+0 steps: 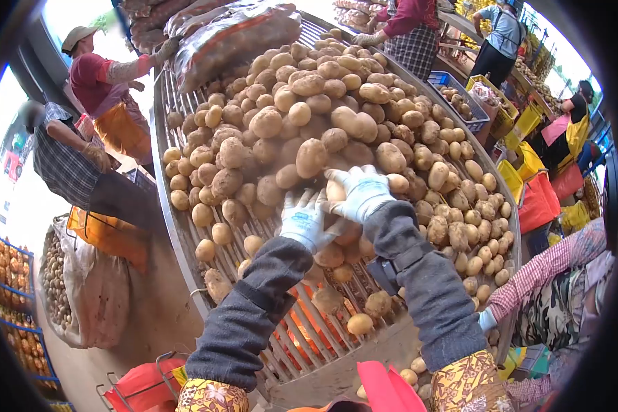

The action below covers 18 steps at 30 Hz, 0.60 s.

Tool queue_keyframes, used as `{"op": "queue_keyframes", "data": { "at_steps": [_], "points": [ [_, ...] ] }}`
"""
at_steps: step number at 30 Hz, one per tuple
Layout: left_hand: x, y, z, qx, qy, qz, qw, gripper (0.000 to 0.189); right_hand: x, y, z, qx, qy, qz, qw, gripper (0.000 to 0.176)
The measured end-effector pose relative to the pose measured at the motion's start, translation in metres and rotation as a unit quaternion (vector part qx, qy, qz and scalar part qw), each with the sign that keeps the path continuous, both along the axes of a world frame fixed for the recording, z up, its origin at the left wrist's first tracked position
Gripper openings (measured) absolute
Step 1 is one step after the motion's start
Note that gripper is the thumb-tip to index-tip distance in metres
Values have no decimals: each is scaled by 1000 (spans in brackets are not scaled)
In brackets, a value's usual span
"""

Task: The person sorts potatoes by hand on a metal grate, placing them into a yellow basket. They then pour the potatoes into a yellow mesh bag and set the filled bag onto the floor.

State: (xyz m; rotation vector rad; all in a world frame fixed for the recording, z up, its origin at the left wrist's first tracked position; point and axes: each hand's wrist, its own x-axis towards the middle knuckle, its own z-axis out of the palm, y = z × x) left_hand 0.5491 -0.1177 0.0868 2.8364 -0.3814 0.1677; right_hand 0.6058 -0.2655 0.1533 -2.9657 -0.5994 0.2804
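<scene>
A large heap of potatoes (pixel 309 86) covers the slatted metal sorting table (pixel 302 336) in front of me. Both arms reach forward into its near side. My left hand (pixel 303 218), in a white and light blue work glove, lies against the potatoes with its fingers apart. Just right of it and slightly farther forward, my right hand (pixel 359 192) wears a matching glove. Its fingers are stretched over the heap, and a pale potato (pixel 335 193) shows beside its thumb and forefinger. Some fingertips are hidden among the potatoes.
Bare slats and a few loose potatoes lie nearest me. A filled mesh sack (pixel 237 41) rests at the table's far end. Left stands an open sack of potatoes (pixel 96 295). Several people work around the table; a gloved hand (pixel 486 320) touches its right edge. A blue crate (pixel 460 103) stands beyond.
</scene>
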Motion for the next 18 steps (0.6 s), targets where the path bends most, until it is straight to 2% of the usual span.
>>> {"op": "queue_keyframes", "data": {
  "at_steps": [2, 4, 6, 8, 10, 12, 14, 15, 16, 18],
  "points": [
    [-29, -5, 23, 49, 215, -27, 975, 76, -31, -9, -4, 28, 28, 9, 999, 69],
    [-74, -6, -12, 37, 162, -54, 985, 79, -67, -27, -3, 78, 80, -10, 994, 70],
    [-122, -15, -7, 118, 138, -97, 979, 76, -113, -46, -24, 44, 79, -39, 995, 72],
    [-155, -22, -3, 82, 189, -116, 972, 74, -153, -75, -50, 108, 96, 14, 989, 75],
    [-189, -31, -2, 123, 175, -133, 968, 77, -206, -91, -56, 56, 7, 31, 998, 79],
    [-220, -35, -7, 105, 166, -149, 969, 77, -240, -109, -64, 71, 37, 12, 997, 82],
    [-250, -39, -6, 120, 140, -207, 961, 79, -277, -129, -69, 81, -15, 12, 997, 84],
    [-265, -42, -14, 88, 122, -217, 965, 81, -294, -137, -68, 53, -1, 12, 999, 87],
    [-281, -48, -17, 78, 100, -223, 967, 83, -313, -147, -73, 73, -22, 6, 997, 90],
    [-311, -62, -15, 43, 148, -248, 956, 80, -342, -163, -79, 61, 38, -6, 997, 92]
  ]
}}
